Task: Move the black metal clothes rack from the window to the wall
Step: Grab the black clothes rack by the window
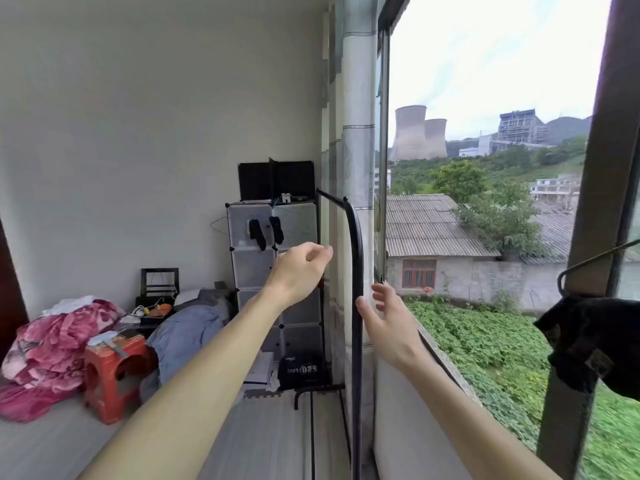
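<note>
The black metal clothes rack [356, 258] stands right against the window [485, 168], with its thick bar curving down between my hands and a thin post behind it. My left hand [301, 268] is half curled at the thin post, its fingertips crossing in front of the post. Whether it grips the post is unclear. My right hand [388, 317] is open with fingers spread, just right of the thick bar, its thumb almost touching it. The rack's foot [318, 389] rests on the floor. The plain white wall [138, 150] lies to the left.
A clear cube cabinet [256, 271] with black socks hanging on it stands in the corner behind the rack. A red stool [110, 372], pink blanket [59, 344] and blue bedding [187, 334] lie along the wall. A black garment [588, 344] hangs at the right window frame. A curtain [358, 133] hangs beside the rack.
</note>
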Motion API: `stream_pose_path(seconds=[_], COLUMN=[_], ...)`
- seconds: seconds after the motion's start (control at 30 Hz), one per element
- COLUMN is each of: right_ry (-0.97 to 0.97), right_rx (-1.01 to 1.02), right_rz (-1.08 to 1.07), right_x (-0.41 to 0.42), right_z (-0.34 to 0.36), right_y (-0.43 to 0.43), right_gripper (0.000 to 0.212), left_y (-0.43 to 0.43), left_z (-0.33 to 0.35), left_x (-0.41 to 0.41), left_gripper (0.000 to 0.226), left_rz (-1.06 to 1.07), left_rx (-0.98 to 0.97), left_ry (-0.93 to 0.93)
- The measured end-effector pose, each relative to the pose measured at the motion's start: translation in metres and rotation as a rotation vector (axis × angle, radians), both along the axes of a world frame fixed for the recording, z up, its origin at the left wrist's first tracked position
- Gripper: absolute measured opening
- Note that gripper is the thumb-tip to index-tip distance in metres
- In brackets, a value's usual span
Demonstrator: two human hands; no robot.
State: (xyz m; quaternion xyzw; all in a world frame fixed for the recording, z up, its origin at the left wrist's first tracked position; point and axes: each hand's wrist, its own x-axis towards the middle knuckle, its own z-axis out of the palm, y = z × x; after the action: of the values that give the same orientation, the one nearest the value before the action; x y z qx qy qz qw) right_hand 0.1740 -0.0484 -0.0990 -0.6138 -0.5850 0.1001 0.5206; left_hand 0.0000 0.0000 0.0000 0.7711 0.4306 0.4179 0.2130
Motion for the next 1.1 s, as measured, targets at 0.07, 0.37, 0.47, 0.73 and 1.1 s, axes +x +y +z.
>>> stream_pose_path(seconds=[0.07,0.37,0.47,0.73,1.1], right_ry=[0.126,0.567,0.655,0.638,0.583], right_rx=[-0.106,-0.134,-0.108,-0.073,-0.071], right_rz=[0.098,0.357,0.332,0.242,0.19], right_x=[-0.006,-0.025,-0.027,-0.034,-0.048], right_z=[-0.006,-0.036,-0.035,-0.036,-0.034], right_y=[0.006,0.019,0.016,-0.005,-0.044], right_gripper=[0.052,0.066,0.068,0.068,0.078], left_y=[0.008,0.042,0.04,0.018,0.001], left_z=[0.001,0.015,0.021,0.048,0.042], left_x=[0.008,0.049,0.058,0.059,0.054], left_gripper=[0.051,0.055,0.058,0.035,0.036], left_rz=[-0.041,-0.152,-0.102,-0.16,-0.127], left_rx=[-0.075,0.111,0.296,0.28,0.28], left_ry=[0.033,-0.116,-0.017,-0.016,0.034])
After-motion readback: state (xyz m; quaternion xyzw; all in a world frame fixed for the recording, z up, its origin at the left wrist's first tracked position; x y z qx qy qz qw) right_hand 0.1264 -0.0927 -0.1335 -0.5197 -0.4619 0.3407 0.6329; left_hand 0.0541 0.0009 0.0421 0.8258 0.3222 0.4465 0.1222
